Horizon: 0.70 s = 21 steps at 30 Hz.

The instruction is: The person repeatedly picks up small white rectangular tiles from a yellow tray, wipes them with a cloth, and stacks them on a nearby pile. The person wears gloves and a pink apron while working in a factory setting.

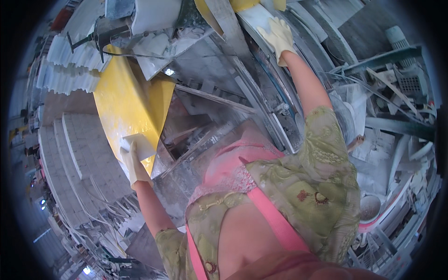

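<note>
My left hand (132,161), in a pale rubber glove, grips a small white flat square piece (144,146) between thumb and fingers. That piece lies over the lower part of a wet, shiny yellow sheet (123,100), which hangs down over a support. Up at the far right, my right hand (281,37), gloved the same way, rests with its fingers stretched out on a long white strip (253,17). Nothing shows in the right hand's grasp.
Stacked grey slabs (70,154) stand left of the yellow sheet. Above them sit corrugated white sheets (70,67) and a dark metal clamp (100,35). Long boards (263,107) run between my hands. Scrap, wires and a plastic crate (410,84) crowd the right side.
</note>
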### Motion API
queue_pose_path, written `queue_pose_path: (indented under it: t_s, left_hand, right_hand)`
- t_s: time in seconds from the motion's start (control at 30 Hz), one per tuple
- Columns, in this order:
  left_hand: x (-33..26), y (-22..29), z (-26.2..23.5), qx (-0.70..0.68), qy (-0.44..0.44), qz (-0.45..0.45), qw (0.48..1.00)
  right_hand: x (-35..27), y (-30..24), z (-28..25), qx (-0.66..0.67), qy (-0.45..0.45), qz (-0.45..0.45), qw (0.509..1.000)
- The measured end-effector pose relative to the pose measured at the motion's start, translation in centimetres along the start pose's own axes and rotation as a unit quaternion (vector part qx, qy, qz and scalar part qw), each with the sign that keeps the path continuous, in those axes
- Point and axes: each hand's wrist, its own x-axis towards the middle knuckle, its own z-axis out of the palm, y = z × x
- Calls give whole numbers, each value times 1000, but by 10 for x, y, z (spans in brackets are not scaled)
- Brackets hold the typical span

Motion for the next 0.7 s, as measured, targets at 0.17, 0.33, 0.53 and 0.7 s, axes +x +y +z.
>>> queue_pose_path:
  t_s: [0.17, 0.33, 0.53, 0.7]
  left_hand:
    - [-1, 0, 3, -29, 11, -21, 999]
    - [-1, 1, 1, -19, 19, -35, 999]
    - [-6, 9, 4, -33, -2, -29, 999]
    - [-20, 18, 7, -9, -20, -8, 1000]
  right_hand:
    - [64, -33, 40, -18, -23, 19, 999]
    - [59, -37, 51, -109, 60, -27, 992]
    - [14, -16, 13, -60, -51, -43, 996]
    - [-63, 8, -18, -66, -14, -52, 996]
